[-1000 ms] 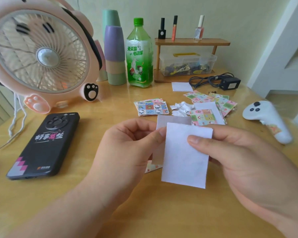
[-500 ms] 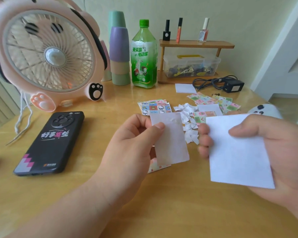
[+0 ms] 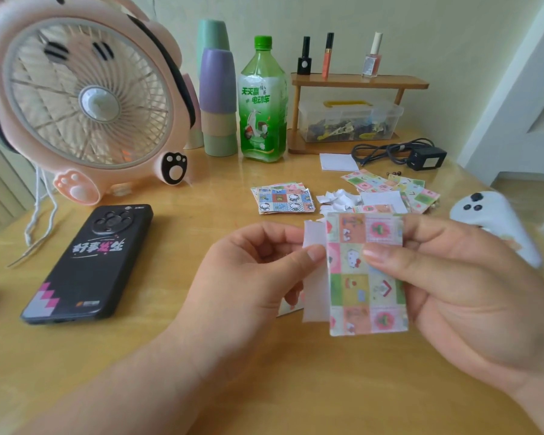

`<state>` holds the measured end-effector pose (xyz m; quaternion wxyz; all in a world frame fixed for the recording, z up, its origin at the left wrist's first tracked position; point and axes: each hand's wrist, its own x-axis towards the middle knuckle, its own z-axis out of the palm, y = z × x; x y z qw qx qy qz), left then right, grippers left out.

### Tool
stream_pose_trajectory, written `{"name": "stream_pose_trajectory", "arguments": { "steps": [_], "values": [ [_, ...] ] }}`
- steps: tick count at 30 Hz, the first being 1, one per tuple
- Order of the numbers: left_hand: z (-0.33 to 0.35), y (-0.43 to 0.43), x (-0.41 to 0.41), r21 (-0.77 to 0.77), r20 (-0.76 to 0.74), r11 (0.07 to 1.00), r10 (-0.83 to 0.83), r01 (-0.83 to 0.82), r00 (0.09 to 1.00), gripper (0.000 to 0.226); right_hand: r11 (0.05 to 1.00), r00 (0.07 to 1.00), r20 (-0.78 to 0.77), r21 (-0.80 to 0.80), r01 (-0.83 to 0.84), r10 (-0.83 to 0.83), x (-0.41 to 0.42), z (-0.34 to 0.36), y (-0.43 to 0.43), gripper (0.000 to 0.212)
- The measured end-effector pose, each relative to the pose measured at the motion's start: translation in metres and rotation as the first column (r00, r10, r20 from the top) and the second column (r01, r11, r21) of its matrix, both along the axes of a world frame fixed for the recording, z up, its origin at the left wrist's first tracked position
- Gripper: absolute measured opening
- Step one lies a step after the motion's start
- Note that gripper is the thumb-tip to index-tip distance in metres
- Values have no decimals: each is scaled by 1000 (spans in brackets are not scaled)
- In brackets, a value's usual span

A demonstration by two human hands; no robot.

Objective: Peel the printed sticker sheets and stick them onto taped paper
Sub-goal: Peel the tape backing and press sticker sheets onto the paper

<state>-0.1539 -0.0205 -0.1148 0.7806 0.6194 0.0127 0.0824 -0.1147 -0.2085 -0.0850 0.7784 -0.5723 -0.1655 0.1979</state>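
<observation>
Head view. Both hands are raised above the counter [image 3: 201, 356], mid-frame.

Right hand [image 3: 453, 287]: fingers curled round a printed sheet [image 3: 366, 277], thumb pressed across its face, the rest behind. Sheet upright, print toward the camera.

Left hand [image 3: 252, 277]: fingers pinch a white paper [image 3: 314, 293] at its left edge, thumb in front.

The sheet overlaps the paper's right side and sits in front of it; cannot tell if they touch.

Behind, on the counter: sticker stack [image 3: 283, 197], white scraps [image 3: 336, 197], more loose sheets [image 3: 399, 186]. Phone [image 3: 91, 262] lies left, fan [image 3: 85, 98] behind it, bottle [image 3: 263, 102] upright, controller [image 3: 496, 221] far right.
</observation>
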Motion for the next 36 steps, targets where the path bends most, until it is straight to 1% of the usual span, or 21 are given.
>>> {"name": "stream_pose_trajectory", "arguments": {
  "steps": [1, 4, 7, 8, 10, 12, 14, 17, 22, 25, 28, 30, 32, 34, 36],
  "values": [
    [-1, 0, 0, -5, 0, 1000, -12, 12, 1000, 21, 999, 999, 27, -28, 23, -22, -1, 0, 2, 31],
    [-2, 1, 0, -29, 4, 1000, 0, 0, 1000, 27, 997, 998, 62, -70, 28, -24, -4, -1, 3, 25],
    [0, 0, -2, -25, 15, 999, 35, -35, 999, 13, 991, 998, 45, -129, -41, 47, -3, -2, 1, 29],
    [2, 0, -2, -22, 16, 999, 40, -40, 999, 12, 987, 998, 41, -152, -47, 54, -2, -4, 0, 31],
    [3, -1, -2, -22, 17, 998, 54, -54, 998, 13, 982, 997, 74, -190, -7, 22, -4, -5, 0, 29],
    [3, -1, -1, -34, 10, 997, 63, -63, 998, 12, 983, 993, 109, -176, 56, -37, -4, -6, 0, 26],
    [2, -1, -1, -25, 1, 997, 68, -68, 998, 14, 985, 990, 127, -156, 73, -54, -4, -6, 1, 25],
    [2, -1, -1, -11, -13, 998, 56, -57, 998, 17, 986, 992, 127, -161, 46, -26, -2, -9, 2, 25],
    [6, -1, -2, -1, -45, 1000, -7, 7, 999, 5, 988, 995, 102, -157, 4, 12, 1, -15, 0, 30],
    [5, 1, -1, -6, -74, 1000, -24, 24, 997, 11, 986, 991, 134, -168, -3, 26, 1, -13, -1, 24],
    [7, 1, -1, -86, -104, 995, -68, 59, 992, 16, 974, 984, 179, -220, 48, -8, 3, -15, -2, 25],
    [10, 2, -1, -161, -110, 982, -116, 98, 987, 15, 968, 978, 207, -239, 71, -21, 3, -15, -3, 28],
    [13, 3, -1, -220, -105, 966, -165, 139, 981, 18, 967, 973, 227, -236, 95, -40, 3, -13, -3, 23],
    [16, 4, 0, -231, -102, 962, -175, 148, 979, 18, 971, 972, 234, -227, 74, -19, 3, -13, -4, 24],
    [18, 5, 0, -251, -107, 961, -147, 117, 983, 18, 971, 965, 260, -235, 50, 13, 3, -13, -4, 26]
  ]
}}
